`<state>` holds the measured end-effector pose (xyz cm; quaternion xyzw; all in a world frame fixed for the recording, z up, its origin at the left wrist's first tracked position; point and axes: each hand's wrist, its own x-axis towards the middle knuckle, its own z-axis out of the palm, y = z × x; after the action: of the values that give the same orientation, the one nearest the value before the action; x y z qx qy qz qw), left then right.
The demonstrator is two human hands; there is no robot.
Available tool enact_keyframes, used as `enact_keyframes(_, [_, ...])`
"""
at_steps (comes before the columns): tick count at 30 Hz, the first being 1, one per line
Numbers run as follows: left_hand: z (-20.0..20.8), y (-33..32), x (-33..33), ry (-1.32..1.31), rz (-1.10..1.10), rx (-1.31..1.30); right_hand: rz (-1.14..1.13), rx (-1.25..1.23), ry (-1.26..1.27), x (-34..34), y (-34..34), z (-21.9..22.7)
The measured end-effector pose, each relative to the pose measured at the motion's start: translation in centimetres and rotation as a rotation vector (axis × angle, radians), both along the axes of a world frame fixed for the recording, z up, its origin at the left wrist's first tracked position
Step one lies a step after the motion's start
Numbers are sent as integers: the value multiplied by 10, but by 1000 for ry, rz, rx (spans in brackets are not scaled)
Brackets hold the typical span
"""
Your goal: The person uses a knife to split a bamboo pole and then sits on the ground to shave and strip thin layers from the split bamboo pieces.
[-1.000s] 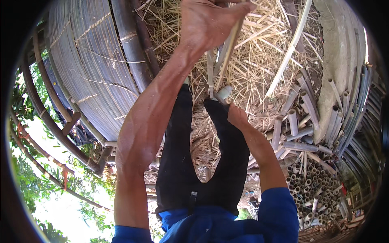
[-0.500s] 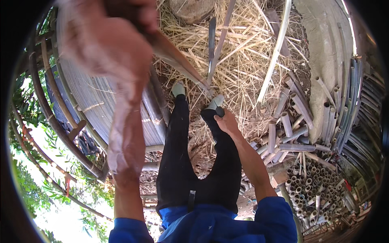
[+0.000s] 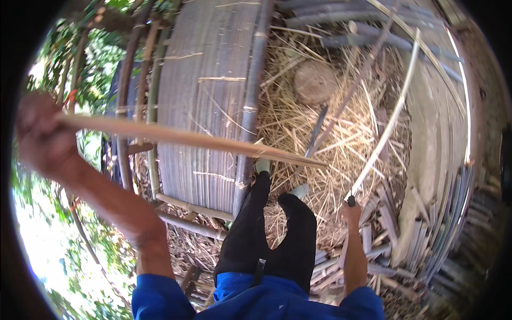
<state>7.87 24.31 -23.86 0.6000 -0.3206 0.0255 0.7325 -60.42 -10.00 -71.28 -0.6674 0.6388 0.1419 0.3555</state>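
My left hand (image 3: 47,136), raised at the far left and blurred, is closed round one end of a long tan bamboo strip (image 3: 197,140). The strip slants across to the right, its split-looking tip above the straw. My right hand (image 3: 350,212) is a fist at the right, with a dark, rounded handle-like object (image 3: 350,201) at its top; the rest of that object is hidden. Just beyond the fist is the lower end of a pale, curved bamboo strip (image 3: 386,125); whether they touch I cannot tell. A dark blade (image 3: 318,128) lies on the straw beside a thin brown strip (image 3: 354,90).
A round wooden block (image 3: 314,82) stands among loose straw and shavings (image 3: 341,152). To the left is a slatted bamboo platform (image 3: 200,106) with a pole along its edge. Cut bamboo pieces (image 3: 386,213) pile up at the right, beside a low earthen ledge (image 3: 426,144).
My left hand has swung out to the far left, bringing the bamboo strip nearly level. My right hand has moved right, away from my knee, toward the pale strip. The view has turned.
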Motion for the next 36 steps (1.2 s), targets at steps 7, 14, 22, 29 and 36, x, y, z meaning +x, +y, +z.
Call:
enact_keyframes(7, [-192, -76, -85, 587, 660, -200, 107, -91, -487, 198, 26, 144])
enact_keyframes(14, [-300, -47, -128, 998, 752, -416, 546, 106, -566, 308, 108, 182])
enact_keyframes(22, [-394, 35, -147, 1255, 824, -133, 802, 106, -262, 348, 117, 171])
enact_keyframes(29, [-356, 87, -84, -280, 712, 1253, 909, 41, -90, 390, 87, 182])
enact_keyframes(36, [-357, 126, -51, -86, -187, 1369, 1156, -31, -263, 426, 15, 152])
